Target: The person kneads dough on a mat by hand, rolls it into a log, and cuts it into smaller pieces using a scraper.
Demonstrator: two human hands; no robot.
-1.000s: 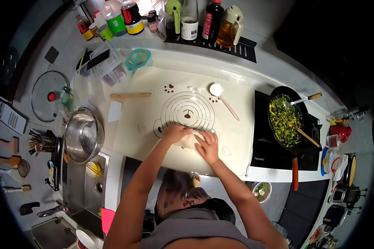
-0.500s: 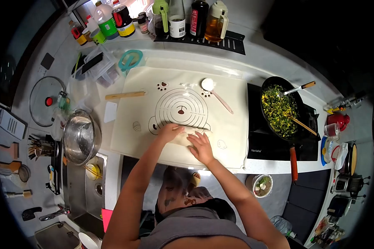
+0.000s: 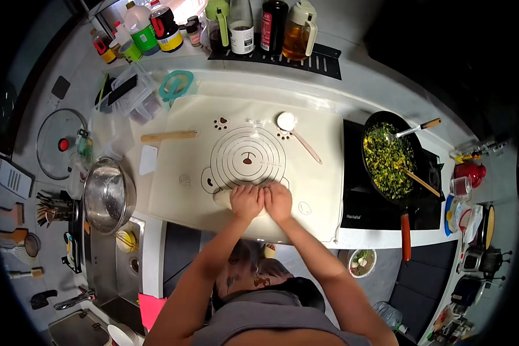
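Observation:
A pale lump of dough point(image 3: 222, 199) lies on the cream baking mat point(image 3: 179, 167), just below the mat's printed rings. My left hand point(image 3: 248, 200) presses down on it with curled fingers. Right beside it, touching at the thumbs, my right hand point(image 3: 278, 202) also grips the dough with bent fingers. Only the dough's left end shows clearly; the two hands cover the rest. A scoop of white powder point(image 3: 286, 121) with a pink handle rests higher on the mat. A wooden rolling pin point(image 3: 168, 136) and a white scraper point(image 3: 149, 160) lie at the mat's left edge.
At right, a pan of chopped greens and yellow bits point(image 3: 387, 158) sits on the black cooktop point(image 3: 369, 214). A steel bowl point(image 3: 106, 196) stands at left above the sink point(image 3: 106, 259). Bottles point(image 3: 242, 34) line the back ledge, and plastic containers point(image 3: 130, 95) occupy the back left.
My hands have drawn together over the dough, and their spread fingers have curled onto it. The dough's left end now shows beyond my left hand. The whole view has shifted slightly.

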